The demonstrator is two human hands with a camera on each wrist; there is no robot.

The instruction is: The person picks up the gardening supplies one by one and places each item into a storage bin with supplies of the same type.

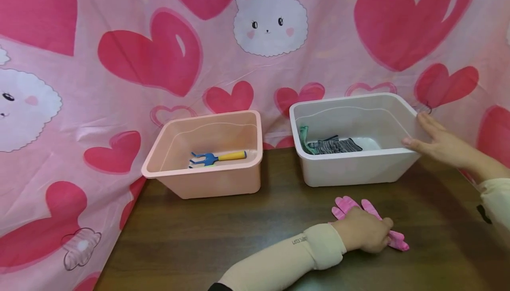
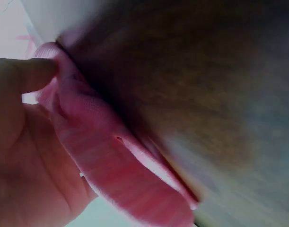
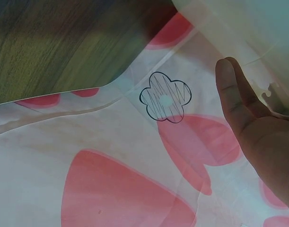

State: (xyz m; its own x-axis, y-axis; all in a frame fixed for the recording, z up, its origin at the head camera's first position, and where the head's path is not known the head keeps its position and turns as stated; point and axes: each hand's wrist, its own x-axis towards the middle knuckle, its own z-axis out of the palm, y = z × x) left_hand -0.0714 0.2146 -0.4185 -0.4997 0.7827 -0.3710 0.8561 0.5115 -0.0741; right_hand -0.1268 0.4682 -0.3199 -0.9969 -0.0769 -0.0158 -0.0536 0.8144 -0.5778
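A pink glove [image 1: 371, 208] lies on the table in front of the white bin [image 1: 350, 169]. My left hand [image 1: 364, 230] is over the glove's middle, hiding part of it. In the left wrist view, the thumb pinches the bunched pink fabric [image 2: 106, 156] against the hand. My right hand [image 1: 442, 145] rests against the right side of the white bin, its fingers extended along the wall and the thumb at the rim. Inside that bin are a grey-and-black knitted glove [image 1: 336, 145] and a green fabric piece [image 1: 304, 138], partly hidden by the near wall.
To the left stands a peach bin [image 1: 221, 184] holding a small blue hand rake with a yellow handle [image 1: 232, 156]. Something yellow-green beneath the rake is mostly hidden. A pink cloth with hearts and rabbits [image 1: 267, 74] hangs behind the brown wooden table [image 1: 191, 233].
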